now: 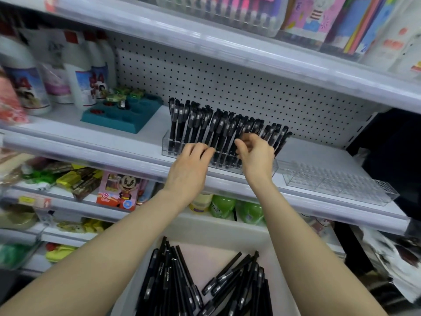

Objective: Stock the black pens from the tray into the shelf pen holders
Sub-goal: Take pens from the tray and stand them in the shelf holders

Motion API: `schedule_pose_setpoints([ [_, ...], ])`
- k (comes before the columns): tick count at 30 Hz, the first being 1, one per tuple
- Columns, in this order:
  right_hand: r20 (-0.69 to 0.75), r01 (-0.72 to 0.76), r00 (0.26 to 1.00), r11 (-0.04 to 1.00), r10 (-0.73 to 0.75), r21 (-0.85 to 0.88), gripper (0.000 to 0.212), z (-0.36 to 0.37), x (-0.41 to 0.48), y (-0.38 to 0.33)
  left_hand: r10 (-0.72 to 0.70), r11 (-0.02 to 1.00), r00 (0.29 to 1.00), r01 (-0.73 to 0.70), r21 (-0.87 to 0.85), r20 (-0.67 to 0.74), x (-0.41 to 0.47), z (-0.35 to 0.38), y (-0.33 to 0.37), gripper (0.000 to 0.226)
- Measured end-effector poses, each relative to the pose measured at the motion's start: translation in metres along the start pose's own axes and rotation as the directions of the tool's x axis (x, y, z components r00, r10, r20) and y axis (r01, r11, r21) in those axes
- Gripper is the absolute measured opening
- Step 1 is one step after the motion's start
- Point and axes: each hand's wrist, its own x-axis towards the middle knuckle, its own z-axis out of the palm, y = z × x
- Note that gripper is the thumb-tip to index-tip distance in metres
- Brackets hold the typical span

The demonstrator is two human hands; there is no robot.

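- Clear pen holder (167, 144) sits on the middle shelf (145, 135), with a packed row of black pens (218, 126) standing in it, caps up.
- Left hand (189, 165): fingertips against the front pens. Can't tell if the grip is on one.
- Right hand (255, 156): fingers curled, grip clamped on a pen in the row's right half.
- Tray (268, 238) is below the shelf, between the forearms, with loose pens (227, 281) piled in it.
- Second clear holder (337, 185) is just right of the first.
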Motion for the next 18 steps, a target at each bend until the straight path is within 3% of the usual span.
schedule_pose_setpoints([
  [11, -0.016, 0.034, 0.999, 0.998, -0.033, 0.055, 0.012, -0.023, -0.023, 0.004, 0.018, 0.999, 0.999, -0.017, -0.044, 0.026, -0.008, -0.012, 0.004, 0.061],
  [15, 0.031, 0.038, 0.999, 0.998, -0.040, 0.053, 0.007, -0.035, -0.057, 0.020, -0.046, 0.993, 0.998, 0.049, -0.110, 0.032, -0.035, -0.015, 0.012, 0.045],
  [18, 0.143, 0.083, 0.986, 0.996, -0.080, -0.014, 0.009, -0.035, -0.096, 0.040, -0.029, 0.990, 1.000, 0.029, -0.141, -0.001, -0.066, -0.011, 0.017, 0.031],
])
